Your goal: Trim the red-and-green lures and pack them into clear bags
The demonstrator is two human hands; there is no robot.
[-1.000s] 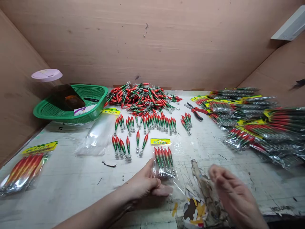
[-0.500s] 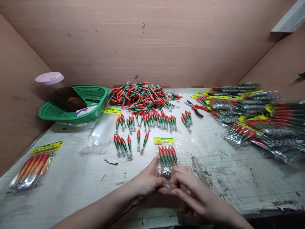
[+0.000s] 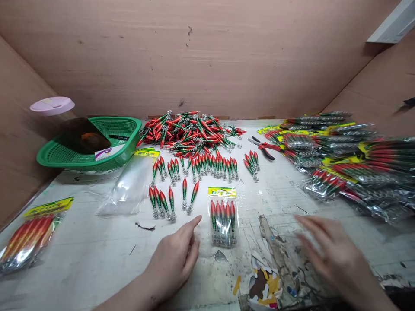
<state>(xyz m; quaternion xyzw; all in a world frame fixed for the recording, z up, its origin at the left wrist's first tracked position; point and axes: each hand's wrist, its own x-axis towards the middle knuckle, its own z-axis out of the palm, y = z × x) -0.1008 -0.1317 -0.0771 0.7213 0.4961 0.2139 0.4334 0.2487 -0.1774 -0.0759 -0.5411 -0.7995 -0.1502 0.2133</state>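
Observation:
A clear bag of red-and-green fishing lures (image 3: 223, 220) with a yellow header card lies flat on the worktable in front of me. My left hand (image 3: 177, 252) rests just left of that bag, index finger stretched out, holding nothing. Off to the bag's right, my right hand (image 3: 333, 257) is slightly blurred, its fingers apart and nothing in them. Beyond the bag, a row of loose lures (image 3: 214, 166) stretches across the table, with smaller groups of lures (image 3: 162, 202) nearer my left hand.
A heap of lures (image 3: 191, 131) sits against the back board. Red-handled pliers (image 3: 266, 151) lie beside piled filled bags (image 3: 350, 168). At left are flat clear bags (image 3: 128, 185), a green basket (image 3: 131, 138), a pink-lidded cup (image 3: 53, 106) and a bag of orange-red lures (image 3: 32, 231).
Both hands have let go of the bag of lures, which now lies flat on the table. The left hand has drawn off to the left, the right hand to the right.

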